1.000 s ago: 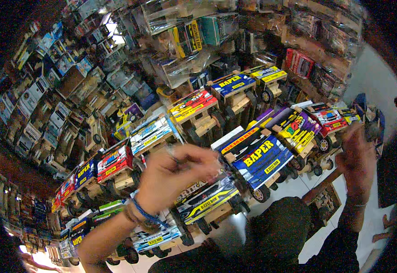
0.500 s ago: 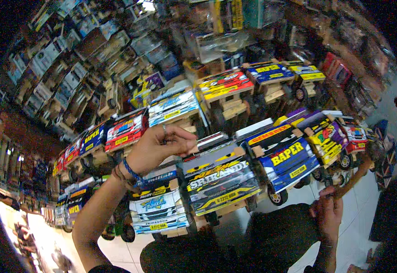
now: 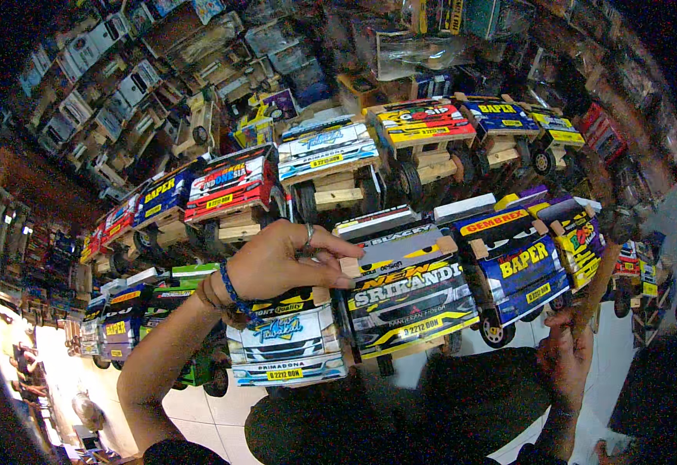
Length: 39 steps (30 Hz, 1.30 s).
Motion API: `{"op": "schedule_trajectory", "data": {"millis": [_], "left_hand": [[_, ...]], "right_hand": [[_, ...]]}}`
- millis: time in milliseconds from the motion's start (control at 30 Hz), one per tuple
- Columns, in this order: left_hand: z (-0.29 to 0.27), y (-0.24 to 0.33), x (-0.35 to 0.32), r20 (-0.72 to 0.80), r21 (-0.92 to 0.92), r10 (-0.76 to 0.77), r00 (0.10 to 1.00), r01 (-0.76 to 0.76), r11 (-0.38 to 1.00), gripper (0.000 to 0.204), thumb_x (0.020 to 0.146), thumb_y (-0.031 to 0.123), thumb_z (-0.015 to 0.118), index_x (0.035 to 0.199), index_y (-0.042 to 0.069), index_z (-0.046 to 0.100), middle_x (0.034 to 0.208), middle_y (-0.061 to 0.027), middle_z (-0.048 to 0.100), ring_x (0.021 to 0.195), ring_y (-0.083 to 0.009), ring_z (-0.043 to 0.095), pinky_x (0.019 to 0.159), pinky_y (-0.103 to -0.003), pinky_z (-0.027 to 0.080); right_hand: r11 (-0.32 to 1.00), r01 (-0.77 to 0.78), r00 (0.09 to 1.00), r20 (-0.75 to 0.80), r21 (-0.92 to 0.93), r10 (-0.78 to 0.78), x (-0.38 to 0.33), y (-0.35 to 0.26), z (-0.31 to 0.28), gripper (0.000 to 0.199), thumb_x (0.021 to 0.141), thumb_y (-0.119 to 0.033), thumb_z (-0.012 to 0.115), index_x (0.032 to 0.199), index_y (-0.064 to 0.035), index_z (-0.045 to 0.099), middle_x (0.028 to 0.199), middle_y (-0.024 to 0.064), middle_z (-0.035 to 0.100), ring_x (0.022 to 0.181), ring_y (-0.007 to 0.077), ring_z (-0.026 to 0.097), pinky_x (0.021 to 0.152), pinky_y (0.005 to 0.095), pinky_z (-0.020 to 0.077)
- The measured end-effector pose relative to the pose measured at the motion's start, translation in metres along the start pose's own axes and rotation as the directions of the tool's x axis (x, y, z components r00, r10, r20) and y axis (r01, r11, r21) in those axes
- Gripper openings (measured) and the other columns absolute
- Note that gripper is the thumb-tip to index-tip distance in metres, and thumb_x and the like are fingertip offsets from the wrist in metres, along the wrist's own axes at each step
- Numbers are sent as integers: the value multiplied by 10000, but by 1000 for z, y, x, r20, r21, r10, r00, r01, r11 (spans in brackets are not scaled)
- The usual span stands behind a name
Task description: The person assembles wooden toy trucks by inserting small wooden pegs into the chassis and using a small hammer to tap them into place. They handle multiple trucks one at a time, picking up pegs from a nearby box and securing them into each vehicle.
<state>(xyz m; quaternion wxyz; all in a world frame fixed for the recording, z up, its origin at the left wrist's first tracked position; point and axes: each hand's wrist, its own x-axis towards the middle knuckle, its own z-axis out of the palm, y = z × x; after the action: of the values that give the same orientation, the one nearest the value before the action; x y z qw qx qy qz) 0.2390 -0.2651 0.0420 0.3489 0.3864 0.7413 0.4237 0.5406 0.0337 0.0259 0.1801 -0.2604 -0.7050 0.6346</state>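
Observation:
My left hand (image 3: 288, 260) reaches in from the left and pinches a small wooden block (image 3: 350, 268) against the upper left corner of a grey toy truck (image 3: 408, 298). A similar block sticks out at that truck's upper right corner. At the right, my right hand (image 3: 567, 349) is closed round the handle of a long wooden-handled tool (image 3: 596, 279); the tool's far end is dark and blurred. Left of the grey truck is a white and light-blue toy truck (image 3: 284, 345), partly behind my forearm. A blue toy truck (image 3: 518, 267) is on its right.
Behind stands another row of toy trucks, among them a red one (image 3: 230, 186), a white one (image 3: 329, 147) and a red-yellow one (image 3: 423, 122). Stacked wooden truck bodies (image 3: 110, 105) fill the back left. White floor tiles (image 3: 234, 415) show below.
The wooden-handled tool has swung up to a steeper angle in my right hand. My left hand still pinches the block. The view has shifted, so the trucks appear farther right.

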Motion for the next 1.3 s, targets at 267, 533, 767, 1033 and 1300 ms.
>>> {"op": "schedule_trajectory", "data": {"millis": [267,533,767,1033,1300], "left_hand": [[-1,-4,-4,14,-97,-8,1000,10,995,307,831,74,741,1131,24,700,856,-73,727,780,-94,686,738,-248,534],[-6,-14,-1,55,-113,68,996,-62,992,286,825,43,713,1109,9,704,900,-72,726,831,-120,698,767,-255,535],[-9,-14,1,91,-111,94,991,-84,990,266,882,17,650,1145,7,689,954,-104,708,817,-172,717,704,-266,564],[-8,-20,2,81,-118,107,991,-97,988,261,873,-16,650,1130,0,696,937,-110,693,834,-206,722,725,-288,583],[-7,-30,3,41,-220,62,997,-52,974,248,795,68,748,1033,2,732,932,-86,728,832,-141,702,780,-259,532]], "right_hand": [[990,-25,998,48,-141,32,-3,-6,13,355,922,-367,623,1012,-24,610,637,-39,480,522,56,432,478,237,334],[942,33,944,320,-335,81,5,-26,33,314,877,-296,659,1008,-10,662,890,75,680,795,157,634,698,309,490],[835,214,849,519,-506,97,20,-53,53,305,873,-212,689,1104,-16,655,986,104,704,929,216,678,844,364,515],[805,201,879,465,-558,102,35,-72,53,350,931,-225,625,1206,-10,596,1053,103,690,914,188,660,835,336,508],[806,187,903,421,-561,83,40,-63,49,459,935,-329,584,1264,-10,555,854,27,563,723,114,518,654,271,416]]}}
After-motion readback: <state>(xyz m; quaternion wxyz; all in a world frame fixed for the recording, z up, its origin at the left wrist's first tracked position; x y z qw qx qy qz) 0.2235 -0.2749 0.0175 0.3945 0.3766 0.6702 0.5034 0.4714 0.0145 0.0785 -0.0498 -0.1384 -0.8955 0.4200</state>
